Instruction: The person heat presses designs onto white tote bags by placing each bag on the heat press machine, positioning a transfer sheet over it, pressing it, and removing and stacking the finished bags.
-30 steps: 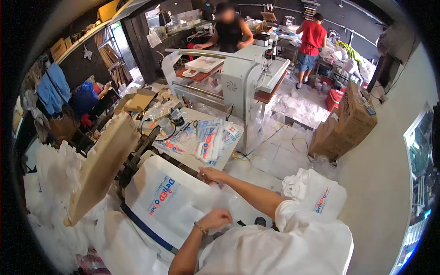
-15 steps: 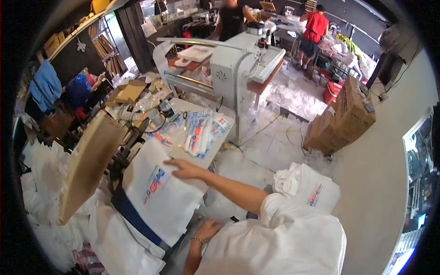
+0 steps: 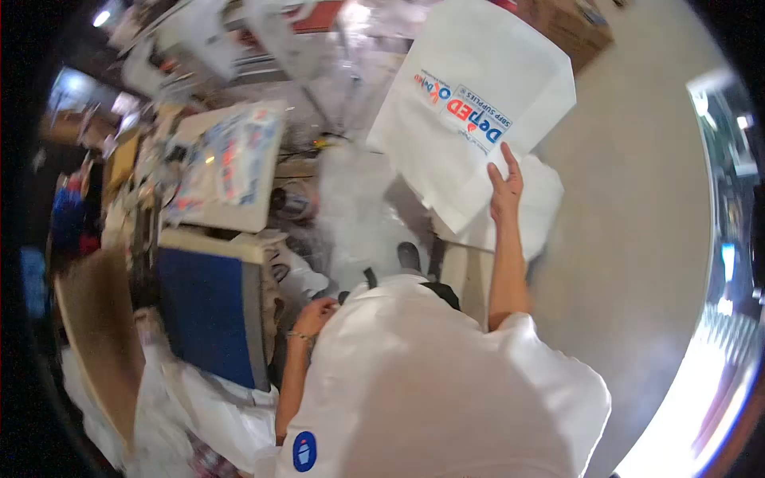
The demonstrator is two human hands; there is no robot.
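My right hand [image 3: 506, 187] is at the lower right edge of a white fabric bag [image 3: 446, 72] with red and blue print, its thumb and a finger against the cloth. The bag hangs spread out at a slant over a white stack [image 3: 542, 199] on a stand by the wall. My left hand [image 3: 315, 315], with a bracelet at the wrist, is low beside my waist, fingers curled near the hem of my white shirt. Whatever may be in those fingers is hidden. To its left is the blue pad [image 3: 203, 311] of the press, bare on top.
The raised brown press plate [image 3: 100, 342] stands at far left, with white bags [image 3: 199, 398] heaped below. Behind the pad, a table [image 3: 263, 199] carries printed plastic sheets. A cardboard box [image 3: 570, 32] is by the wall [image 3: 613, 207] on the right.
My right hand has carried the printed bag from the press pad over to the right, uncovering the blue pad. My view has turned down and right. My left hand remains near my waist.
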